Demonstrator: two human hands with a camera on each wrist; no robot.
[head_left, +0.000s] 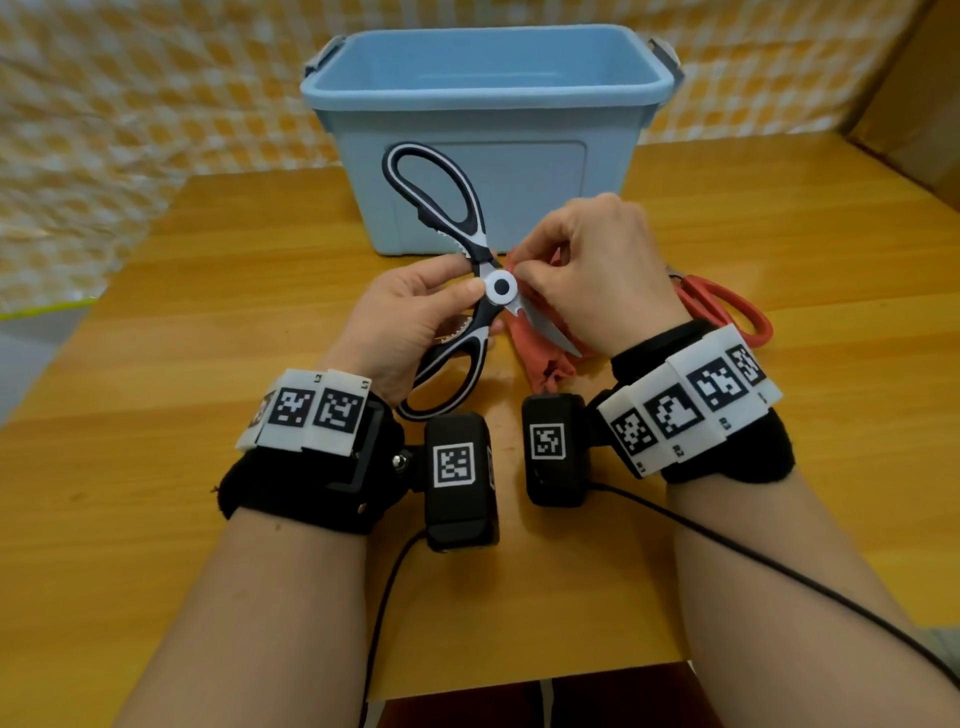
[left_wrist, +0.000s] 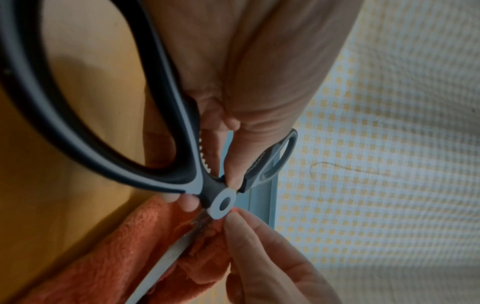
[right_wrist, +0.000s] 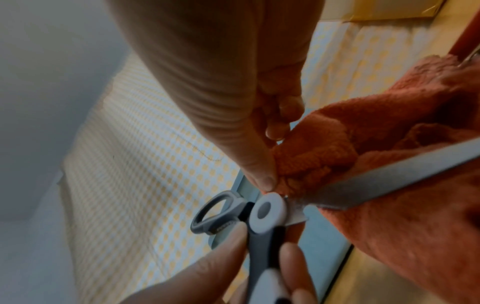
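Observation:
Black-and-white kitchen scissors (head_left: 500, 287) (left_wrist: 223, 202) (right_wrist: 267, 211) are spread wide above the table. My left hand (head_left: 415, 312) grips them near the round white pivot, thumb and fingers around the lower handle. My right hand (head_left: 597, 270) pinches an orange cloth (head_left: 535, 338) (left_wrist: 116, 246) (right_wrist: 389, 154) against a bare steel blade (head_left: 550, 330) (right_wrist: 389, 181) right beside the pivot. The cloth wraps under and around that blade. The second blade is hidden.
A light blue plastic bin (head_left: 488, 78) without a lid stands just behind the hands on the wooden table (head_left: 208, 493). Red-handled scissors (head_left: 727, 306) lie on the table to the right. A yellow checked cloth (head_left: 130, 104) covers the wall behind.

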